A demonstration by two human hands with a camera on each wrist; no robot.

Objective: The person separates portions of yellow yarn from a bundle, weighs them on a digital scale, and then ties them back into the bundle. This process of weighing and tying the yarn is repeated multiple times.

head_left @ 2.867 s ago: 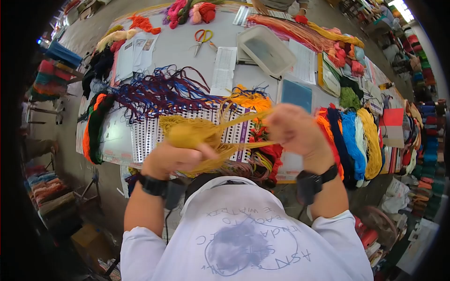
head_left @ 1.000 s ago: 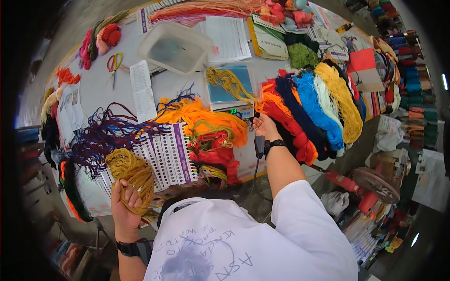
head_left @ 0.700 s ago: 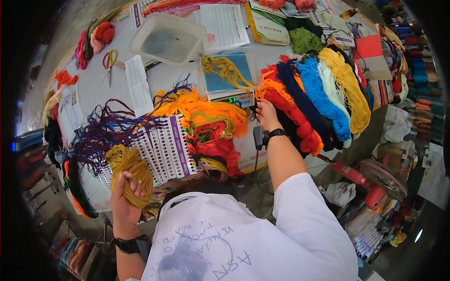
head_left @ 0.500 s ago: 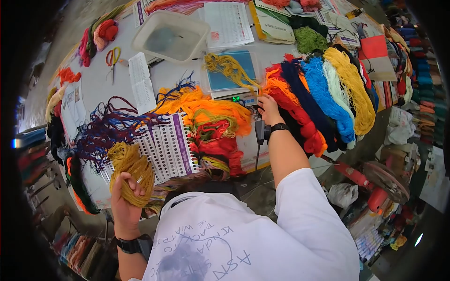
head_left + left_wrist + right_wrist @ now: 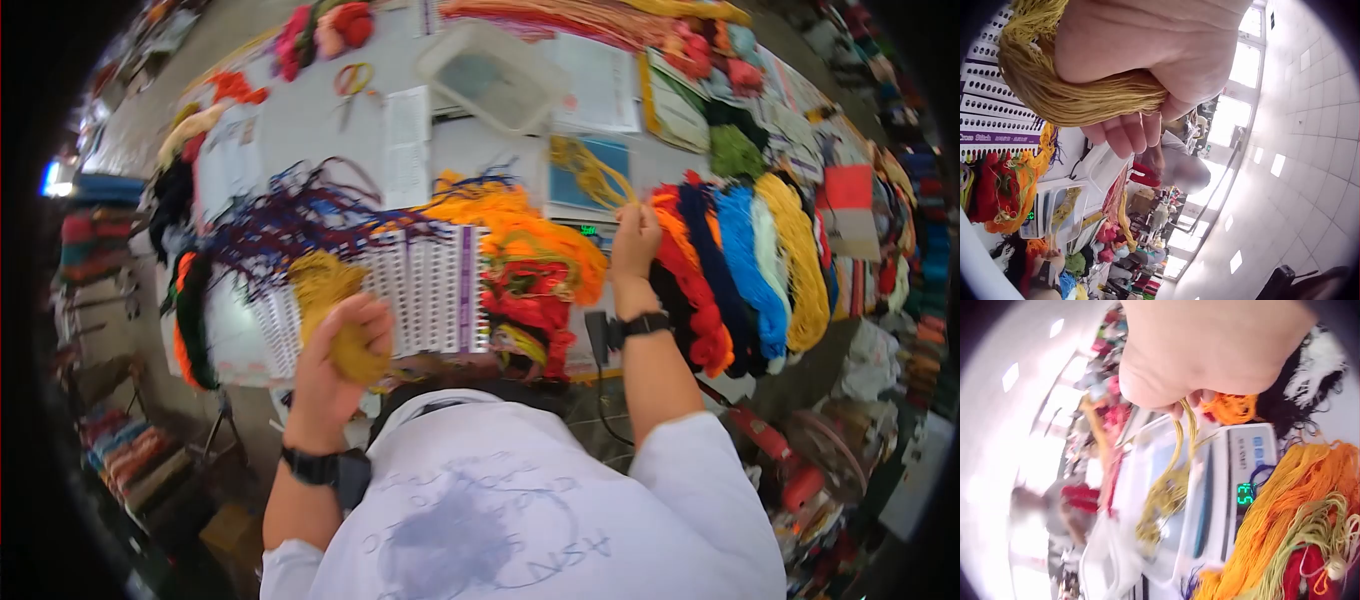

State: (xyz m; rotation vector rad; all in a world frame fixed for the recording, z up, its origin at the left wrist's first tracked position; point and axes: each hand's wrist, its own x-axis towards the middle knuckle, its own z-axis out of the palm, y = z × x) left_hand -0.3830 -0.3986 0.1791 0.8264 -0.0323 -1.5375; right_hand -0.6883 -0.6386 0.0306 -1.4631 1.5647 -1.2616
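Note:
My left hand (image 5: 335, 365) grips a thick mustard-yellow skein of thread (image 5: 322, 285) above the near left of the table. In the left wrist view, fingers curl around the skein (image 5: 1091, 100), which hangs in a fold below the palm. The right hand (image 5: 637, 245) pinches one end of a thinner yellow thread bundle (image 5: 585, 168) at the scale's right side. From those fingers, the bundle (image 5: 1169, 494) runs down into a clear plastic tray (image 5: 1180, 550) on a digital scale (image 5: 1260, 437) with a lit green display. Its far end lies loosely on the tray.
White punched thread cards (image 5: 410, 290) lie under dark purple-blue strands (image 5: 330, 220). Orange skeins (image 5: 520, 225) and red ones (image 5: 530, 300) border the scale. More coloured skeins (image 5: 735, 270) line the right edge. Scissors (image 5: 350, 90) and a plastic box (image 5: 490, 75) lie farther back.
Strands stretched between both hands came apart; the thinner bundle came to lie on the scale. The right hand then took its end and lifted it slightly. The head view has swung left.

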